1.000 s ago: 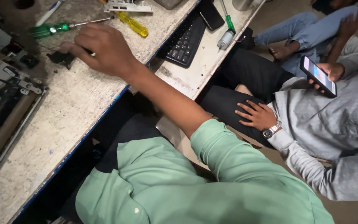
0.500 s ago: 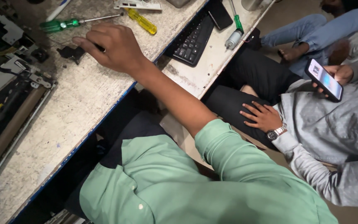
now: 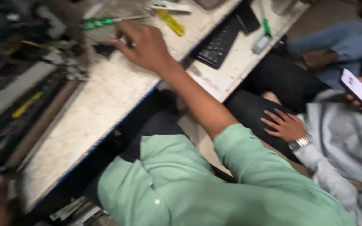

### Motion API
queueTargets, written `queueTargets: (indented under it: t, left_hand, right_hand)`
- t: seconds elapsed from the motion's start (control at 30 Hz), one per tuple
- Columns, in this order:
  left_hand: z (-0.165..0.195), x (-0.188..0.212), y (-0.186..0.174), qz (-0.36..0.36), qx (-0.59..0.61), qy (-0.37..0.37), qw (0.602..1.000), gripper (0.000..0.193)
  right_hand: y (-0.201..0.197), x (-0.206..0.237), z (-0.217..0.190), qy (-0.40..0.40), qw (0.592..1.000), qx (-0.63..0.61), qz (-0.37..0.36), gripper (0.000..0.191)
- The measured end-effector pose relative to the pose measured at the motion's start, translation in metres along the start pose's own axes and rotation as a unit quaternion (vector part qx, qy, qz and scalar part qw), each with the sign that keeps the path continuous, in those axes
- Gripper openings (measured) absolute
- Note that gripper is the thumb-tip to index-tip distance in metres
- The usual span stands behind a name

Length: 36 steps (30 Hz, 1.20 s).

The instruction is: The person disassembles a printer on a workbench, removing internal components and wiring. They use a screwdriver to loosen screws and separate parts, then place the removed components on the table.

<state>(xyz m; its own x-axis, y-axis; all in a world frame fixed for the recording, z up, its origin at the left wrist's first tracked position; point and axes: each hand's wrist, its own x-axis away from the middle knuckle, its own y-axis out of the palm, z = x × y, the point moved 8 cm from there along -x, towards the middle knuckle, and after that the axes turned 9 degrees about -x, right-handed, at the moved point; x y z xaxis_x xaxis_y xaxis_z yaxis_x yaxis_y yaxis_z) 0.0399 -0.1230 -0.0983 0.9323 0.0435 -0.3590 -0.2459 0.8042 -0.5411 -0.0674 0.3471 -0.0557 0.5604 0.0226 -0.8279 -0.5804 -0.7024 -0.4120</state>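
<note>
Head camera, looking steeply down, close on workbench (image 3: pixel 118 104)

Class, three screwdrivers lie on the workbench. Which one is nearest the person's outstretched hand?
The green-handled screwdriver with the long metal shaft: its tip ends just by the right hand. The yellow screwdriver lies farther right, and the small green one lies beyond the keyboard.

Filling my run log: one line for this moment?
right hand: over speckled worktop | fingers near small black part | green-handled screwdriver beyond | left hand: unseen
</note>
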Motion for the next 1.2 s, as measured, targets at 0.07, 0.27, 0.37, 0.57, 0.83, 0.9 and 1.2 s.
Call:
queueTargets:
  t: [0.07,0.27,0.37,0.57,0.83,0.9,1.2]
  left_hand:
    - [0.002,-0.003,0.001,-0.004,0.119,-0.008,0.993,0.034]
    - [0.052,-0.009,-0.013,0.133,-0.250,0.122,0.951,0.034]
    - [0.061,-0.010,-0.017,0.176,-0.342,0.140,0.912,0.038]
    - [0.023,-0.006,-0.030,0.191,-0.246,0.076,0.947,0.030]
    - [-0.016,0.006,-0.044,0.249,0.114,0.025,0.961,0.012]
    - [-0.020,0.007,-0.041,0.243,0.129,0.010,0.961,0.011]
    - [-0.015,0.005,-0.041,0.228,0.074,0.035,0.970,0.005]
  right_hand:
    - [0.007,0.002,0.006,-0.001,1.000,0.008,-0.023,0.048]
    - [0.018,-0.001,0.024,0.035,0.998,-0.044,-0.021,0.052]
    - [0.019,0.000,0.046,0.141,0.949,-0.283,-0.018,0.042]
    - [0.003,0.006,0.078,0.296,0.789,-0.531,0.096,0.033]
    - [-0.051,-0.003,-0.004,0.117,0.952,-0.120,-0.257,0.030]
    - [-0.043,0.007,-0.011,0.127,0.940,-0.087,-0.305,0.028]
    - [-0.016,-0.003,0.002,0.077,0.977,-0.046,-0.191,0.017]
